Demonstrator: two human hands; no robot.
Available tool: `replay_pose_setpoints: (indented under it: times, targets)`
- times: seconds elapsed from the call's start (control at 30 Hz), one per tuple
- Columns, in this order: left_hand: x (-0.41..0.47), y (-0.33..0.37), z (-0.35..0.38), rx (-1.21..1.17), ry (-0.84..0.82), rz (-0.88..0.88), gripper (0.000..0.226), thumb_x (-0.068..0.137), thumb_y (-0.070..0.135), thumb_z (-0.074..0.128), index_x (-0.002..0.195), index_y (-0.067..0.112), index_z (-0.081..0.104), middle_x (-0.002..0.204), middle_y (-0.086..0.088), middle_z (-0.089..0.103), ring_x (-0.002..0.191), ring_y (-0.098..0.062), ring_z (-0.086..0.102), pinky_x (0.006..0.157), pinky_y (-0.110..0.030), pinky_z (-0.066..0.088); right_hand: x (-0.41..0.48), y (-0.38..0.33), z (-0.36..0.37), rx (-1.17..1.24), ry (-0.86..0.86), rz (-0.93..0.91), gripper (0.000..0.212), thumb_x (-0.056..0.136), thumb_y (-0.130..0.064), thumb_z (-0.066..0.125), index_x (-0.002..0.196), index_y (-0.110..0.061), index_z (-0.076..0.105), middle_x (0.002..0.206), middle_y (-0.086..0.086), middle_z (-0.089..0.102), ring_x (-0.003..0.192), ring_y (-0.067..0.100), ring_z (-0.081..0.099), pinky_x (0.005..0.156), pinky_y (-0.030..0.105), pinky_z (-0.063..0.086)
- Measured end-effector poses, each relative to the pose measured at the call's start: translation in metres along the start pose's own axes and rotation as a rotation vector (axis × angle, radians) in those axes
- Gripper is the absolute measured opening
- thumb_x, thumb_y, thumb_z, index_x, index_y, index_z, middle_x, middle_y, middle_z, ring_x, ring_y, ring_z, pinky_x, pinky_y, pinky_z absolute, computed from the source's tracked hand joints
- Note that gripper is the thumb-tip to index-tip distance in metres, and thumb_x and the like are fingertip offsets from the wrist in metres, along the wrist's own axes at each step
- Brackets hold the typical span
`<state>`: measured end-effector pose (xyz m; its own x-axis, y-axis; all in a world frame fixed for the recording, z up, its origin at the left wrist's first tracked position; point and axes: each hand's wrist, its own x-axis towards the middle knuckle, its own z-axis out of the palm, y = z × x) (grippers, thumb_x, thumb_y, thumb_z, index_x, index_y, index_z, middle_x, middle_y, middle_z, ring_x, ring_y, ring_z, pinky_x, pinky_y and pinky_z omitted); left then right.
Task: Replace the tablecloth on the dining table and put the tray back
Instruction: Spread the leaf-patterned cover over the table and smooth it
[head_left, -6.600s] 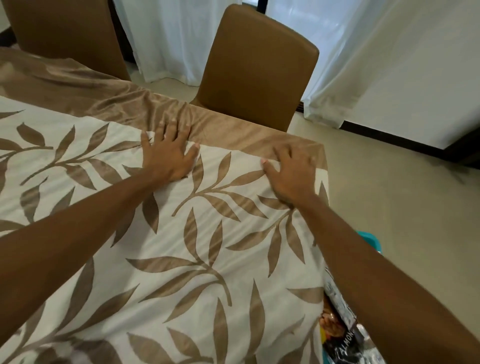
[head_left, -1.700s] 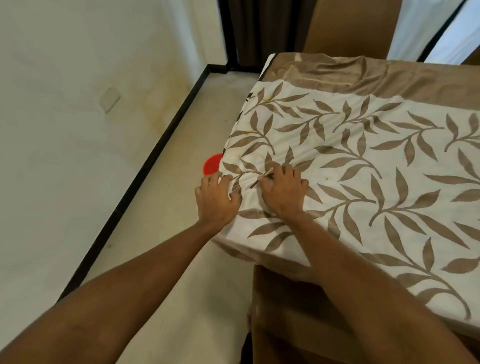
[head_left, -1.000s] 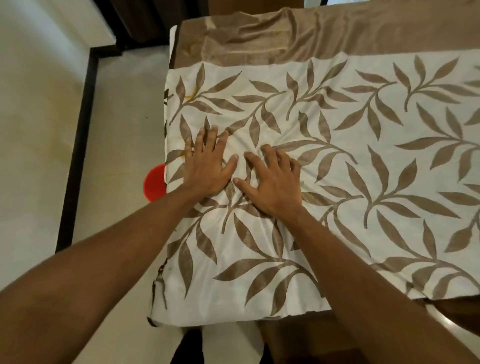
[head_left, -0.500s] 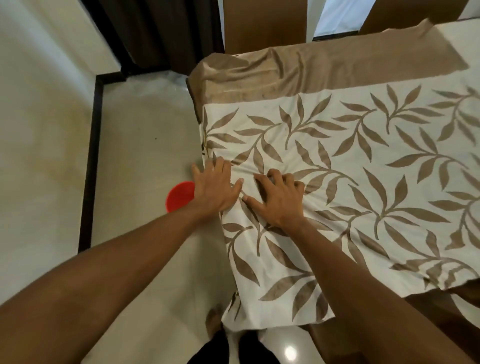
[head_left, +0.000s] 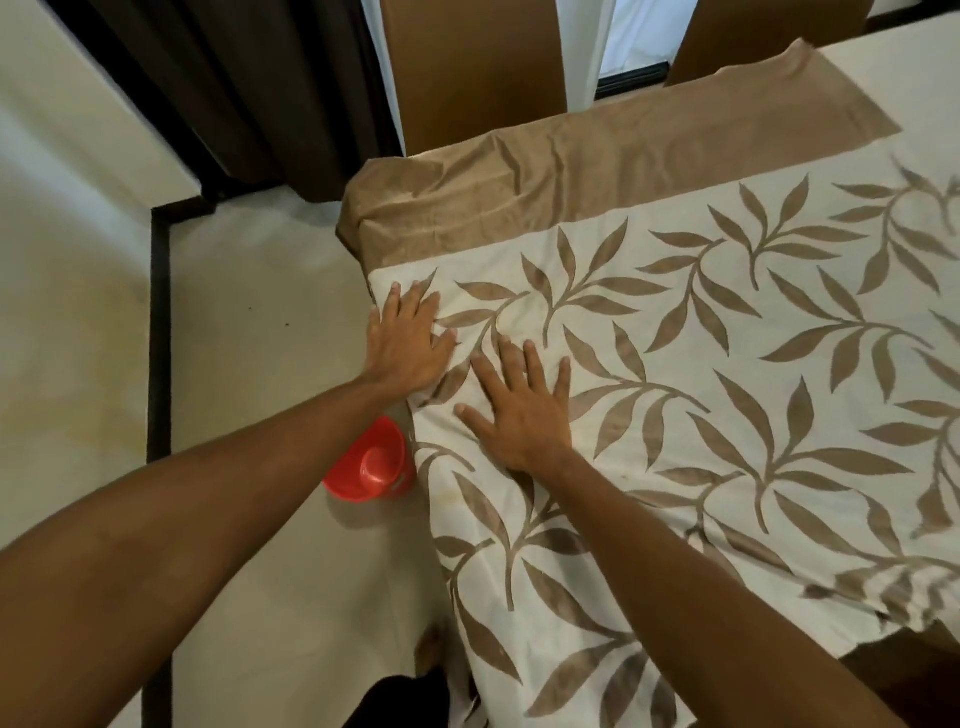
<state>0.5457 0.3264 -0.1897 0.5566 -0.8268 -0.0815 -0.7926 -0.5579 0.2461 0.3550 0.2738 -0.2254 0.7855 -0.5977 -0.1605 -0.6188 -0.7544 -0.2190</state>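
Observation:
A white tablecloth with brown leaf prints and a plain brown band along its far side covers the dining table. My left hand lies flat, fingers spread, on the cloth at the table's left edge. My right hand presses flat on the cloth just to its right. Neither hand holds anything. The cloth's near left corner hangs down over the table edge. No tray is in view.
A red plastic lid or bowl sits on the floor beside the table's left edge. Two brown chairs stand at the far side. Dark curtains hang at the back left, and a wall with black skirting runs along the left.
Both hands have slid away from me along the left edge of the cloth and spread a little apart. Earlier they worked at the table's opposite end.

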Motion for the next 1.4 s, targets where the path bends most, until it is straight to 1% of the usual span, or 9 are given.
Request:
replay_pose_setpoints:
  times: [0.1, 0.2, 0.47, 0.7, 1.0, 1.1, 1.2, 1.3, 1.4]
  targets:
    - [0.035, -0.013, -0.003, 0.024, -0.063, 0.047, 0.066, 0.1, 0.049, 0.042, 0.157, 0.02, 0.026, 0.167, -0.007, 0.015, 0.154, -0.032, 0.005, 0.122, -0.056, 0.01, 0.023, -0.003, -0.017, 0.115, 0.104, 0.028, 0.063, 0.098, -0.068, 0.028, 0.152, -0.036, 0.034, 0.166, 0.001, 0.024, 0.152, 0.029, 0.02, 0.121, 0.063, 0.009]
    - [0.069, -0.025, -0.006, 0.012, -0.077, 0.082, 0.063, 0.101, 0.05, 0.039, 0.156, 0.02, 0.029, 0.166, -0.01, 0.019, 0.153, -0.034, 0.009, 0.122, -0.056, 0.012, 0.062, -0.003, -0.034, 0.134, 0.216, 0.052, 0.056, 0.096, -0.061, 0.035, 0.143, -0.031, 0.047, 0.153, 0.003, 0.042, 0.138, 0.028, 0.038, 0.114, 0.057, 0.026]
    - [0.207, -0.071, -0.017, 0.08, -0.135, 0.099, 0.066, 0.103, 0.059, 0.023, 0.16, 0.03, 0.012, 0.168, -0.008, 0.005, 0.153, -0.033, 0.004, 0.122, -0.051, 0.002, 0.251, -0.005, -0.069, 0.171, 0.113, 0.131, 0.053, 0.104, -0.056, 0.03, 0.151, -0.031, 0.036, 0.166, 0.004, 0.022, 0.153, 0.03, 0.017, 0.119, 0.067, 0.005]
    - [0.273, -0.105, -0.026, 0.106, -0.097, 0.044, 0.067, 0.105, 0.053, 0.018, 0.16, 0.017, 0.005, 0.168, -0.01, 0.005, 0.154, -0.03, 0.003, 0.123, -0.047, 0.002, 0.35, -0.042, -0.069, 0.079, -0.014, 0.228, 0.065, 0.101, -0.068, 0.011, 0.16, -0.043, 0.013, 0.172, 0.0, -0.002, 0.157, 0.032, -0.005, 0.119, 0.064, -0.013]
    - [0.323, -0.137, -0.032, -0.017, -0.112, 0.038, 0.06, 0.107, 0.045, 0.019, 0.16, 0.019, 0.01, 0.168, -0.011, 0.008, 0.155, -0.03, 0.004, 0.123, -0.052, 0.004, 0.404, -0.06, -0.063, 0.025, 0.045, 0.263, 0.069, 0.099, -0.071, 0.009, 0.161, -0.042, 0.013, 0.172, 0.003, -0.003, 0.157, 0.032, -0.008, 0.119, 0.063, -0.012]
    - [0.326, -0.152, -0.03, -0.266, -0.064, -0.047, 0.056, 0.107, 0.045, 0.028, 0.157, 0.021, 0.025, 0.162, -0.009, 0.028, 0.148, -0.029, 0.028, 0.119, -0.052, 0.022, 0.406, -0.063, -0.067, 0.055, 0.065, 0.255, 0.071, 0.098, -0.074, 0.013, 0.16, -0.04, 0.018, 0.172, 0.002, 0.0, 0.157, 0.032, -0.005, 0.119, 0.063, -0.011]
    - [0.312, -0.174, -0.023, -0.674, -0.036, -0.264, 0.045, 0.106, 0.044, 0.035, 0.144, 0.021, 0.044, 0.142, -0.005, 0.05, 0.129, -0.023, 0.05, 0.1, -0.036, 0.043, 0.386, -0.076, -0.068, 0.158, 0.132, 0.182, 0.065, 0.101, -0.068, 0.027, 0.157, -0.034, 0.029, 0.171, 0.003, 0.013, 0.157, 0.031, 0.009, 0.121, 0.06, -0.007]
    - [0.29, -0.197, -0.008, -0.857, -0.094, -0.412, 0.032, 0.106, 0.038, 0.037, 0.124, 0.019, 0.057, 0.119, -0.001, 0.058, 0.114, -0.022, 0.056, 0.088, -0.03, 0.041, 0.354, -0.103, -0.053, 0.183, 0.144, 0.124, 0.061, 0.102, -0.064, 0.031, 0.155, -0.033, 0.035, 0.168, 0.004, 0.021, 0.155, 0.03, 0.014, 0.121, 0.058, -0.006]
    - [0.278, -0.214, 0.004, -0.937, -0.064, -0.537, 0.035, 0.105, 0.029, 0.041, 0.133, 0.014, 0.056, 0.132, -0.003, 0.057, 0.118, -0.018, 0.051, 0.095, -0.027, 0.036, 0.348, -0.115, -0.037, 0.114, 0.122, 0.138, 0.062, 0.104, -0.065, 0.021, 0.159, -0.037, 0.023, 0.171, 0.002, 0.01, 0.158, 0.029, 0.0, 0.12, 0.057, -0.014]
